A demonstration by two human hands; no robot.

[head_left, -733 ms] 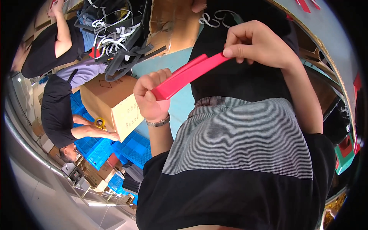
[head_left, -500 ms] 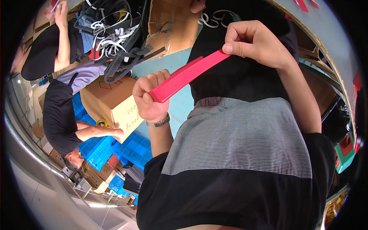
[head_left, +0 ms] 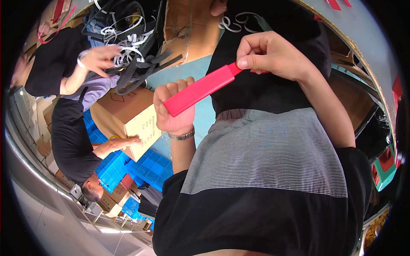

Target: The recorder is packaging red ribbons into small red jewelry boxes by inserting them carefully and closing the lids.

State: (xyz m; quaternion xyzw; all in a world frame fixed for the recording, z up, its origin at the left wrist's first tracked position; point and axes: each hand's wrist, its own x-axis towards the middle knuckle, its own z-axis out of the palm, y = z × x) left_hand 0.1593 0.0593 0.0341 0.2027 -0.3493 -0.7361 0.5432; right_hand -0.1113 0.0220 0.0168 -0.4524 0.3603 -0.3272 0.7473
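Between my two hands stretches a red strap (head_left: 198, 90), flat and smooth like leather, slanting up to the right. Its wide part steps down to a narrower end close to my right fingers. My left hand (head_left: 177, 121) is closed around the wide lower end, thumb and curled fingers gripping it. At the narrow end, my right hand (head_left: 273, 55) pinches the strap between thumb and forefinger. A little of the red shows past the right fingertips; the rest there is hidden by the hand.
White and dark cords (head_left: 128, 55) lie heaped at upper left, where a co-worker's hand (head_left: 100, 59) reaches. Beyond, another person touches a cardboard box (head_left: 141, 128) near blue crates (head_left: 151, 168). A worktable edge (head_left: 363, 55) curves along the right, with a green and red piece (head_left: 384, 170) below.
The strap has turned so its broad face and narrow end show. My right hand has shifted slightly left and down. A co-worker's hand has come down toward the cords.
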